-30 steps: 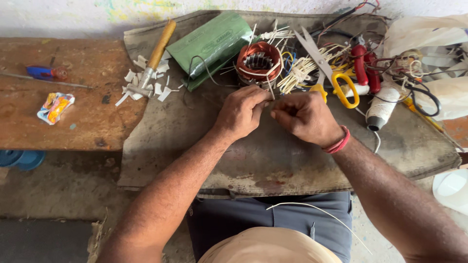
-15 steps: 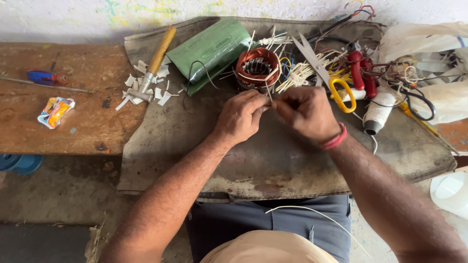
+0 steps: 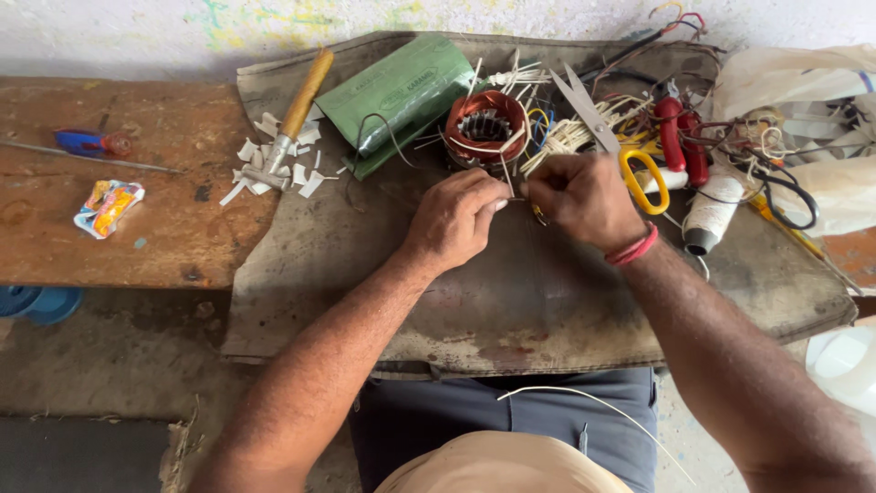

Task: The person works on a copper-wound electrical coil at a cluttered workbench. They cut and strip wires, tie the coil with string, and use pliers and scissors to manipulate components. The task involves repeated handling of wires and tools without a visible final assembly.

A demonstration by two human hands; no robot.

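Worn bench (image 3: 547, 301) cluttered; I've got left hand (image 3: 453, 219) and right hand (image 3: 584, 196) pinching one thin wire (image 3: 516, 198) taut, just beside stator (image 3: 486, 128) for reach.

what my left hand (image 3: 456, 217) and right hand (image 3: 584, 196) pinch: too small to tell. white tub (image 3: 844, 365) at 4 o'clock cut by edge.

Worn board (image 3: 547, 301) carries a stator (image 3: 486, 126), scissors (image 3: 630, 155), green pouch (image 3: 401, 91) along its far edge — thread spool (image 3: 707, 210) nearer the right edge.
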